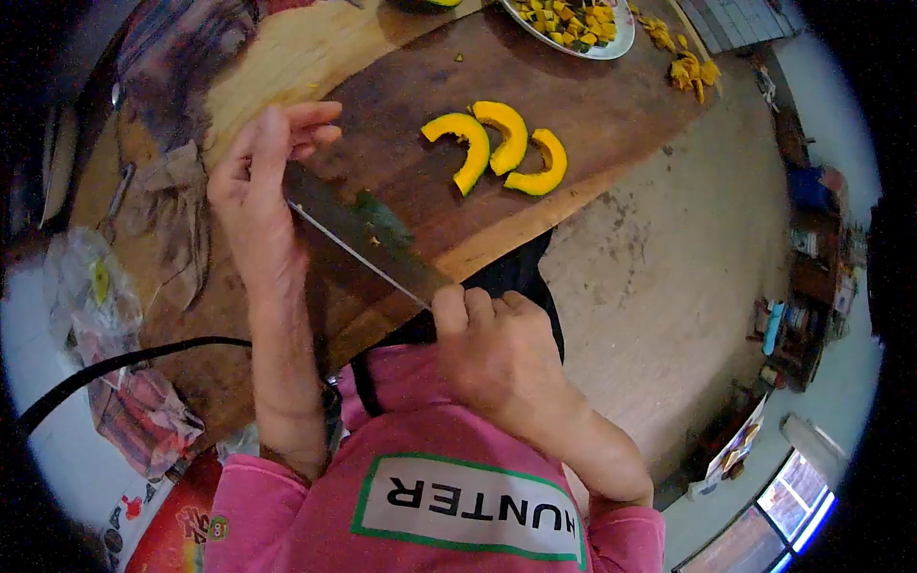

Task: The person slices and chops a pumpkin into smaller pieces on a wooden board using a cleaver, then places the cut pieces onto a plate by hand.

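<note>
The person's right hand (497, 334) is closed in a fist, fingers wrapped around the handle end of a broad, dark-bladed metal knife (368, 234), just beyond the near edge of the table. The blade slants away toward the upper left of the view, one long edge showing as a thin bright line, and a dark green scrap of rind (382, 218) lies against its broad face. The left hand (272, 158) is raised beside the blade's far end, loosely open with its fingers partly bent and pointing to the right of the view; whether its palm touches the metal cannot be told. Beyond the blade, three curved yellow-orange pumpkin slices with dark green rind (497, 148) lie close together on the brown wooden table (382, 86), near its right-hand edge. Farther off, a round white plate (621, 43) holds a heap of small yellow-orange cubes (573, 24), some with green skin, and to the right of it is a pile of soft orange pulp (693, 72). On the left of the table lies a crumpled grey-brown cloth (177, 224), with a clear plastic bag (95, 286) nearby at the table's left side. A pink shirt (430, 449) with a green-bordered white panel fills the bottom.
</note>
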Demonstrator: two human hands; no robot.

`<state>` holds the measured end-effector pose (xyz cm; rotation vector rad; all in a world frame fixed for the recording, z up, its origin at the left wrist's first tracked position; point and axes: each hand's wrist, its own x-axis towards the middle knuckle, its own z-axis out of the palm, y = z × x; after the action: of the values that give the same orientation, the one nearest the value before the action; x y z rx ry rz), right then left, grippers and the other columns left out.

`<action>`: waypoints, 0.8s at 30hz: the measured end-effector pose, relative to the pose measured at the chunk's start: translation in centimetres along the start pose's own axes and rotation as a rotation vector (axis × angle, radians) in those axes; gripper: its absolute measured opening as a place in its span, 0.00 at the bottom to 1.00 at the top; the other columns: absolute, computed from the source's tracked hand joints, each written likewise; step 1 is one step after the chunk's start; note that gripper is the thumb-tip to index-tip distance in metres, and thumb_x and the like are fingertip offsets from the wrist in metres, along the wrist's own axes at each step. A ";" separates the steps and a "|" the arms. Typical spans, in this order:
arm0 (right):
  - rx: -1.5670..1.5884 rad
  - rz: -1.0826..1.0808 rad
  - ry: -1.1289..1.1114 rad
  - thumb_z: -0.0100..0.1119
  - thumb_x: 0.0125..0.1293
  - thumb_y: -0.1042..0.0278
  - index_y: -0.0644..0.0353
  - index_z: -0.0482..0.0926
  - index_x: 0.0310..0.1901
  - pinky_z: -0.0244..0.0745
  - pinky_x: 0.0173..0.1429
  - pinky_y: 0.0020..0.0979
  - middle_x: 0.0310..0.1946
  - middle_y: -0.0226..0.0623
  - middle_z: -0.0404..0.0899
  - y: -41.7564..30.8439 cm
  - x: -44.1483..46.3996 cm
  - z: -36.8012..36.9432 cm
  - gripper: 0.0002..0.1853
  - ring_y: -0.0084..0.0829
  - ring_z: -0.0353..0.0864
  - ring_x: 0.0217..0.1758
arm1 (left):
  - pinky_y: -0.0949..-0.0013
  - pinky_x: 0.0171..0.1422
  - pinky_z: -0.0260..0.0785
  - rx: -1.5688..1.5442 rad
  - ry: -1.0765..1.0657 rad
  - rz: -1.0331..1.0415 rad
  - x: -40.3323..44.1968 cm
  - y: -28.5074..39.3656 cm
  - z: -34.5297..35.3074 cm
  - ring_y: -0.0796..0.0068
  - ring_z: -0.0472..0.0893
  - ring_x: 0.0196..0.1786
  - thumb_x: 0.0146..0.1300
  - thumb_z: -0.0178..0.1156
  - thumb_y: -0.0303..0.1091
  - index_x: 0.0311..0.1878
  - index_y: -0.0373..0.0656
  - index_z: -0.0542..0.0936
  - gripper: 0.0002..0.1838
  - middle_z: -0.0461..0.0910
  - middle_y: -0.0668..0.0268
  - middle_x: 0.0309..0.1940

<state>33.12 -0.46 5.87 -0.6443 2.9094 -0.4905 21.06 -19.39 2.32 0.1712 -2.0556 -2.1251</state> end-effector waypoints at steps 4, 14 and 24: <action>-0.020 0.031 -0.019 0.57 0.52 0.72 0.59 0.69 0.34 0.72 0.29 0.36 0.23 0.38 0.73 0.3 0.0 0.5 0.09 0.38 0.76 0.23 | 0.74 0.50 0.68 0.082 -0.037 0.035 0.3 -0.4 0.1 0.77 0.84 0.42 0.76 0.54 0.43 0.44 0.35 0.85 0.19 0.88 0.59 0.44; 0.013 0.008 -0.152 0.54 0.60 0.71 0.61 0.70 0.37 0.79 0.27 0.40 0.22 0.42 0.79 1.1 1.0 -0.4 0.06 0.42 0.83 0.22 | 0.72 0.53 0.72 0.042 -0.058 0.164 1.1 -2.0 0.7 0.77 0.83 0.43 0.72 0.49 0.28 0.46 0.34 0.84 0.13 0.87 0.63 0.43; 0.123 0.079 -0.382 0.57 0.59 0.79 0.64 0.64 0.39 0.69 0.26 0.46 0.22 0.46 0.75 1.0 2.8 -2.8 0.12 0.52 0.77 0.23 | 0.76 0.44 0.70 0.045 -0.057 0.072 2.3 -2.8 0.6 0.80 0.77 0.35 0.62 0.44 0.20 0.39 0.35 0.85 0.17 0.86 0.64 0.36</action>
<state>29.71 0.04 8.01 -0.5359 2.5137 -0.4734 18.54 -19.24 -0.32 0.0429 -2.1085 -2.0659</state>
